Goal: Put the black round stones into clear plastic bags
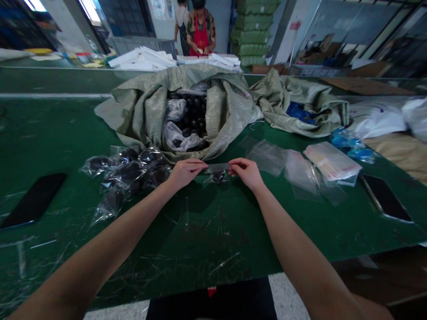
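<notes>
Both forearms come in over the near edge of the green tabletop (207,231) and meet just short of its middle. There the left hand (183,173) and the right hand (247,172) each pinch a top corner of a small clear bag (218,174). Fingers and thumbs are closed tight on the film at either end, with the bag's mouth stretched flat between them. A dark lump sits low inside, down at the tabletop, so the load lies below and midway between the two grips, nearer to neither. That bag looks feather-light and floppy, and its slick film would likely slide out of a loose pinch. The top corners, clear of the contents, look like the sound place to hold, and the piece inside seems small, firm and hardly fragile. Just left of the left hand sits a heap of filled bags (126,173), crumpled against one another. Right of the right hand lie loose empty bags (267,155), then a flat stack of bags (330,162). A left phone (35,200) and a right phone (383,198) lie toward the side edges. Beyond the hands an open woven sack (147,106) shows dark round pieces (195,118), and a second sack (300,104) slumps to its right. At the far edge a person in a red apron (200,31) stands by white stacks (143,58).
</notes>
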### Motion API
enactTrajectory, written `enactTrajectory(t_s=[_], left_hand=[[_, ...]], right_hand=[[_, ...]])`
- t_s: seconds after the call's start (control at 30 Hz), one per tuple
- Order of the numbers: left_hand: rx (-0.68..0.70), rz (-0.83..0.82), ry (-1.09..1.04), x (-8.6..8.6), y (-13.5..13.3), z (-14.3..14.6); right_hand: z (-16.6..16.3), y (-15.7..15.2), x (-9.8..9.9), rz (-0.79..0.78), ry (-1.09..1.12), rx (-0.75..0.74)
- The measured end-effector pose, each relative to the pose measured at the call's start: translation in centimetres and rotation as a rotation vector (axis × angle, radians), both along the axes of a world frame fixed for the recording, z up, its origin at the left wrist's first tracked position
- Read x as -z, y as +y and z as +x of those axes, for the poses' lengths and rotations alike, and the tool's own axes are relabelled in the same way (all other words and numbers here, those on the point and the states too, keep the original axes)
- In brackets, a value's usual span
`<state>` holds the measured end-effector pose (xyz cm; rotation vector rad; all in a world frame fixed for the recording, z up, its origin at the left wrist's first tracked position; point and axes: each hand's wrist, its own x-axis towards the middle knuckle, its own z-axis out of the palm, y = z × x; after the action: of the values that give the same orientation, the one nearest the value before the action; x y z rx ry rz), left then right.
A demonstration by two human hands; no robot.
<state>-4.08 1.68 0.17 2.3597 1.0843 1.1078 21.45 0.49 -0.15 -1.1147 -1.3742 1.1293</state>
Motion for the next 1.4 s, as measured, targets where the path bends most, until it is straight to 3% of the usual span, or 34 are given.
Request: enactTrajectory(t_s=[0.27, 0.63, 0.9, 1.1, 1.27, 1.4], left_hand=[[0.004, 0.008, 0.017, 0.4, 0.1, -0.1], [-0.058, -0.057, -0.053, 0.2, -0.2, 0.5], [-0.193, -0.318, -0.325, 0.0, -0.8, 1.7], [-0.212, -0.766, -0.485, -0.8, -0.9, 2.4], [-0.214, -0.739, -0.290, -0.3, -0.7, 2.7], [-0.193, -0.735, -0.320, 0.5, -0.6, 2.8]], right_hand=[[0.1, -0.2, -0.5, -0.124, 0.112, -0.033], [0.1, 0.0, 0.4, -0.073, 0.031, -0.015], [-0.4, -0.1, 1.0, 0.042, -0.056, 0.019], [-0.3, 0.0, 1.2, 0.044, -0.083, 0.017], [-0.2, 0.1, 1.6, 0.037, -0.067, 0.023], [-0.4, 0.1, 1.6, 0.013, -0.013, -0.002]])
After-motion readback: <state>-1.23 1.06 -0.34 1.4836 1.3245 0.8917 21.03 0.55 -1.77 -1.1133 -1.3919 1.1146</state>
